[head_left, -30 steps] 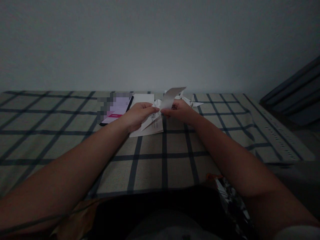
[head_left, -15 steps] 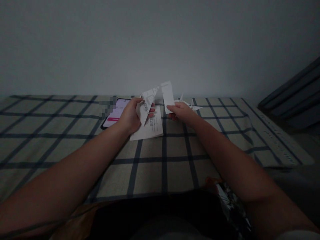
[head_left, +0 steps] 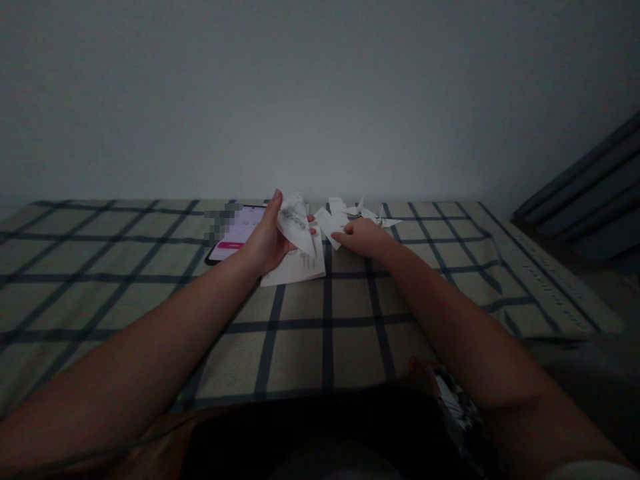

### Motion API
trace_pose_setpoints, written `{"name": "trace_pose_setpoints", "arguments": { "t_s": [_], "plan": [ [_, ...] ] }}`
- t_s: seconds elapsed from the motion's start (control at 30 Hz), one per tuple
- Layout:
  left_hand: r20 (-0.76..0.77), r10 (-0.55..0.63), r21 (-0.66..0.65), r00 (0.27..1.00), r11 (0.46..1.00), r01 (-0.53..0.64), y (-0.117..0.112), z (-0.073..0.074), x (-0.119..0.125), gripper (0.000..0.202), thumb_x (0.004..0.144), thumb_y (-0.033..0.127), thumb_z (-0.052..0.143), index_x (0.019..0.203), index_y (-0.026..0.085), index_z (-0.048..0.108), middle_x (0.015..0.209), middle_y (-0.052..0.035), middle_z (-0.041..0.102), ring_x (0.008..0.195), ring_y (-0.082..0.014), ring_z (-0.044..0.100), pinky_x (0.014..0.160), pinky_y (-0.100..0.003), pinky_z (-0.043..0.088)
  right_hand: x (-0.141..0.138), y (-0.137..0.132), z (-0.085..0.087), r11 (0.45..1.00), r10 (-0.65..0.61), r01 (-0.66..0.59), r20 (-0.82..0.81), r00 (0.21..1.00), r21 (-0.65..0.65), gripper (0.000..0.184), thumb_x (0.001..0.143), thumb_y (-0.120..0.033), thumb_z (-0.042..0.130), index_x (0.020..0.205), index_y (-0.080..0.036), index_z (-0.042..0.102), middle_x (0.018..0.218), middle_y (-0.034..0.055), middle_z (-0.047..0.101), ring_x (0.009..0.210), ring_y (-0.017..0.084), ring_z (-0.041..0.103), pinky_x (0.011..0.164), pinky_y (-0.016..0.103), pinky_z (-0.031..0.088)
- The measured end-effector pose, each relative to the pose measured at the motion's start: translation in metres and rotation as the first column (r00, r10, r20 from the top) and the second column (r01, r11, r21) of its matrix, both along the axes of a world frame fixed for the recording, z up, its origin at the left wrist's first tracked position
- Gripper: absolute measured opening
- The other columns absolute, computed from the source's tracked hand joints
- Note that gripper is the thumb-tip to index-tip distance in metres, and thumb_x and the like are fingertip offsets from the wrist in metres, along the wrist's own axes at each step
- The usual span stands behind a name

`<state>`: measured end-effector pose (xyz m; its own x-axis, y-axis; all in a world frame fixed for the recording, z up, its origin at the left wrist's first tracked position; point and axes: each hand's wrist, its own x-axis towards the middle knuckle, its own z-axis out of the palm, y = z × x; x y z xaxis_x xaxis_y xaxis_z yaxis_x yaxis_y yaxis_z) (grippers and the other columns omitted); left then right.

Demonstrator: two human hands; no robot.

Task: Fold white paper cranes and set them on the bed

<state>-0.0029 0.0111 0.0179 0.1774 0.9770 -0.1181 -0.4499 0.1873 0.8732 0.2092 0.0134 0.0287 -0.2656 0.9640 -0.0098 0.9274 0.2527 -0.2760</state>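
My left hand point(head_left: 267, 237) grips a folded sheet of printed paper point(head_left: 295, 221), its thumb raised along the near side and fingertips showing behind the far edge. Beneath it lies a flat stack of printed sheets point(head_left: 295, 269). My right hand point(head_left: 365, 237) is low over the cloth, its thumb and curled fingers at the lower corner of a plain white paper strip point(head_left: 326, 223). Another white paper piece point(head_left: 338, 205) shows just behind that strip. Past my right hand are folded paper cranes point(head_left: 390, 222), partly hidden by it.
A phone point(head_left: 240, 230) with a lit screen and a pink button lies left of my left hand. A checked cloth point(head_left: 300, 347) covers the table, which meets a plain wall point(head_left: 320, 100). Dark ribbed fabric point(head_left: 585, 173) hangs at the right.
My right hand has lowered the white strip from upright towards the cloth, where two white pieces now show. The folded sheet in my left hand has tilted, and that thumb has lifted.
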Motion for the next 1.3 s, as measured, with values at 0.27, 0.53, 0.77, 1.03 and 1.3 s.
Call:
{"name": "trace_pose_setpoints", "arguments": {
  "t_s": [0.27,0.53,0.77,1.03,1.3],
  "plan": [
    [0.078,0.012,-0.01,0.997,1.0,-0.011,-0.003,0.001,0.002,0.046,0.08,0.009,0.05,0.126,0.006,0.057,0.1,-0.0153,0.076,0.082,-0.024,0.076,0.071,-0.035,0.065,-0.001,0.001,0.003,0.999,0.01,0.0,-0.18,0.984,0.054,0.042,0.095,-0.034,0.051,0.059,-0.017,0.063,0.061,0.0046,0.062,0.061,0.016,0.054,0.06,0.03,0.032],
    [0.105,0.053,-0.002,0.993,0.999,-0.053,0.0,-0.005,-0.003,0.06,0.075,0.015,0.051,0.135,0.007,0.055,0.106,-0.0165,0.075,0.095,-0.0275,0.074,0.078,-0.037,0.065,0.008,0.013,-0.01,0.993,-0.096,0.107,-0.21,0.973,0.04,0.042,0.094,-0.035,0.054,0.059,-0.017,0.067,0.061,0.0064,0.067,0.063,0.017,0.058,0.064,0.03,0.037],
    [0.116,0.071,0.01,0.991,0.997,-0.073,-0.002,-0.002,-0.001,0.062,0.077,0.02,0.048,0.137,0.005,0.054,0.105,-0.0184,0.075,0.099,-0.0298,0.073,0.081,-0.04,0.064,0.011,0.015,-0.012,0.993,-0.118,0.119,-0.123,0.985,0.005,0.046,0.096,-0.043,0.053,0.065,-0.015,0.072,0.066,0.0119,0.07,0.068,0.021,0.063,0.07,0.034,0.044],
    [0.118,0.098,0.032,0.988,0.994,-0.103,0.0,-0.006,0.0,0.059,0.078,0.019,0.048,0.134,0.004,0.057,0.104,-0.0176,0.076,0.102,-0.0316,0.073,0.082,-0.043,0.064,0.014,0.006,-0.001,0.974,-0.208,0.208,-0.008,0.978,0.09,0.048,0.094,-0.055,0.053,0.084,-0.015,0.078,0.097,0.0194,0.074,0.091,0.029,0.068,0.071,0.035,0.046],
    [0.121,0.056,0.042,0.991,0.997,-0.061,-0.008,-0.001,0.007,0.06,0.081,0.017,0.048,0.14,0.007,0.053,0.12,-0.0197,0.073,0.11,-0.032,0.071,0.089,-0.045,0.063,0.001,0.0,-0.006,0.966,0.127,-0.024,-0.393,0.911,0.257,0.039,0.095,-0.051,0.055,0.086,-0.016,0.069,0.071,0.0022,0.062,0.066,0.015,0.052,0.062,0.028,0.033]
  ]
}}
